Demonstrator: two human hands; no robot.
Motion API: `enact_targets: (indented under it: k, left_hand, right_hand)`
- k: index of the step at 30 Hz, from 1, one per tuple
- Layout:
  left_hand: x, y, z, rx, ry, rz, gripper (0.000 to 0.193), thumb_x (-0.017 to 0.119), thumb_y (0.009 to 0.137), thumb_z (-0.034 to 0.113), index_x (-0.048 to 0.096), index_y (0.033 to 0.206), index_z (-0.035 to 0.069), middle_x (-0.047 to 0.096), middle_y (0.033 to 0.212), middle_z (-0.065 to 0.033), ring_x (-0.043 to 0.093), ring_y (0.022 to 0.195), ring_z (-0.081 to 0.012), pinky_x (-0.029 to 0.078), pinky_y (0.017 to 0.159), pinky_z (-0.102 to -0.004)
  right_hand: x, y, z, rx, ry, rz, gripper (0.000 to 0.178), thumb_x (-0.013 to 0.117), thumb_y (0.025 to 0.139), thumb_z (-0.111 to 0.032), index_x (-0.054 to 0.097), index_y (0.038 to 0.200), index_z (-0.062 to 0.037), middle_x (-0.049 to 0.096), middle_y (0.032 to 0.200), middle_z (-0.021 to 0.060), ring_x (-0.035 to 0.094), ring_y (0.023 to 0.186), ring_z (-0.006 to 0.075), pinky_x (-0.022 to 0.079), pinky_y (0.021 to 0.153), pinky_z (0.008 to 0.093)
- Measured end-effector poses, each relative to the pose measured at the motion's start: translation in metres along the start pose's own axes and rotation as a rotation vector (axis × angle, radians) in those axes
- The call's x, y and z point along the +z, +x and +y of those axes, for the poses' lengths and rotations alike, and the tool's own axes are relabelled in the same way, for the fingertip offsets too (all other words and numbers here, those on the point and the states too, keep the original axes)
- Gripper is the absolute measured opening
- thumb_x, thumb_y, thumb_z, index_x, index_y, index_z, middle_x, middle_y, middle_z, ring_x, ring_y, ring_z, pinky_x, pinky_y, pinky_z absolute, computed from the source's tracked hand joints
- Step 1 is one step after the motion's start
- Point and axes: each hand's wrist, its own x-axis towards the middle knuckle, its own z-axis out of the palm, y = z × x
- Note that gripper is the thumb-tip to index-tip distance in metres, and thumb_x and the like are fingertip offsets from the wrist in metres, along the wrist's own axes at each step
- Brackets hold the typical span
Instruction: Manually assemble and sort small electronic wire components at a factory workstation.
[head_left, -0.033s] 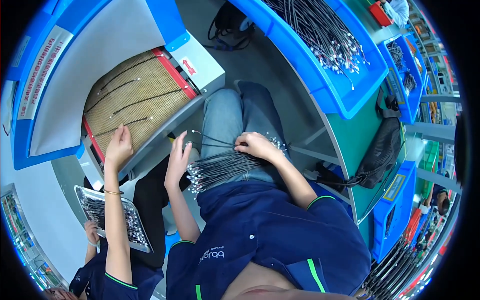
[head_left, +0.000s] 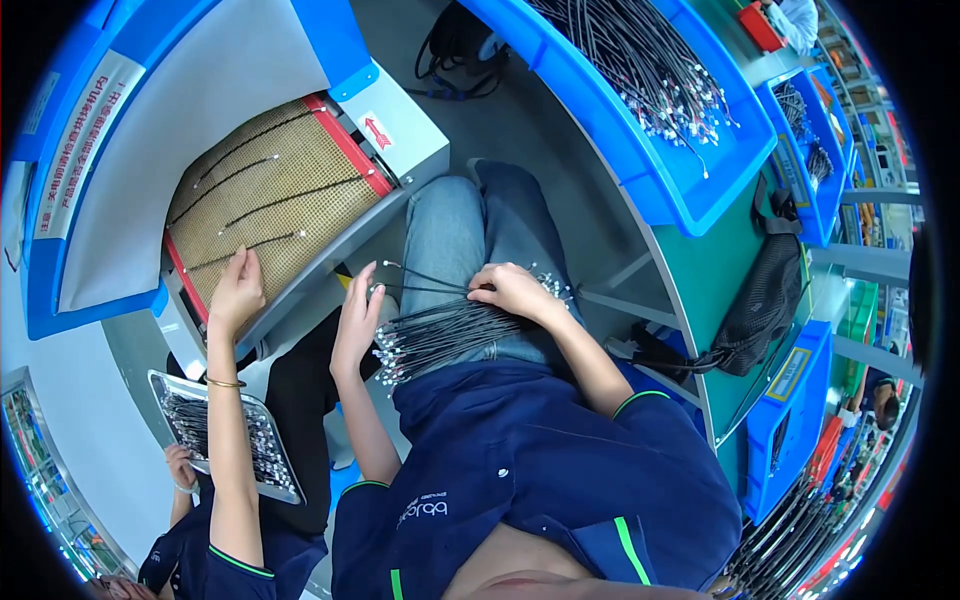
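Observation:
A bundle of thin black cables (head_left: 450,338) with small white connectors at both ends lies across my lap. My right hand (head_left: 518,292) rests over the bundle's far edge, thumb and fingertips pinched on one or two black cables (head_left: 425,276) that reach out leftward, apart from the rest. Just left of those loose connector ends, my left hand (head_left: 356,322) is raised with its fingers stretched out and holds nothing. The bundle's right ends are partly hidden under my right hand and wrist.
To the left, a machine's mesh conveyor belt (head_left: 285,190) carries several black cables. A co-worker's hand (head_left: 238,292) is above its near edge; their other hand grips a metal tray (head_left: 282,468) of cables. A blue bin (head_left: 700,215) full of cables stands on the green table (head_left: 690,270) at right.

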Motion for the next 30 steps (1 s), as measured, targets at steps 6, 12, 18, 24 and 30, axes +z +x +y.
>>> enact_targets:
  k: [6,12,18,24,30]
  left_hand:
    - [0.005,-0.015,0.010,-0.164,-0.138,-0.124,0.038,0.048,0.097,0.020,0.044,0.132,0.008,0.052,0.126,-0.0181,0.052,0.115,-0.0303,0.041,0.096,-0.0371]
    - [0.017,-0.017,0.020,0.120,0.278,0.133,0.037,0.055,0.093,0.017,0.048,0.128,0.009,0.044,0.125,-0.0148,0.044,0.117,-0.0302,0.039,0.096,-0.0380]
    - [0.009,-0.021,0.017,0.148,0.242,0.079,0.016,0.049,0.093,0.012,0.060,0.097,0.000,0.055,0.094,-0.0132,0.056,0.090,-0.0315,0.045,0.077,-0.0395]
    - [0.010,-0.025,0.013,0.184,0.253,0.048,0.017,0.050,0.092,0.012,0.061,0.098,0.000,0.062,0.092,-0.0145,0.060,0.086,-0.0321,0.047,0.075,-0.0386]
    - [0.023,-0.021,0.050,0.039,0.137,-0.126,0.018,0.050,0.091,0.013,0.061,0.098,0.000,0.061,0.089,-0.0138,0.059,0.077,-0.0273,0.046,0.071,-0.0344]
  right_hand:
    - [-0.003,-0.011,-0.006,-0.112,0.009,0.157,0.021,0.063,0.083,-0.024,0.071,0.089,-0.0052,0.066,0.085,0.0130,0.063,0.082,0.0306,0.048,0.076,0.0387]
    - [-0.024,-0.025,-0.018,-0.116,0.007,0.176,0.022,0.062,0.085,-0.025,0.070,0.092,-0.0060,0.065,0.082,0.0126,0.062,0.080,0.0306,0.048,0.073,0.0395]
    - [-0.045,-0.032,-0.011,-0.196,-0.003,0.143,0.020,0.066,0.081,-0.017,0.068,0.099,-0.0073,0.065,0.084,0.0105,0.062,0.080,0.0277,0.049,0.073,0.0371]
    - [-0.066,-0.037,0.007,-0.201,-0.089,0.251,0.017,0.067,0.078,-0.008,0.069,0.094,-0.0051,0.066,0.085,0.0089,0.063,0.080,0.0255,0.051,0.071,0.0346]
    - [-0.062,-0.027,-0.004,-0.340,-0.075,0.265,0.019,0.067,0.080,-0.012,0.069,0.098,-0.0052,0.065,0.083,0.0093,0.063,0.074,0.0253,0.051,0.066,0.0334]
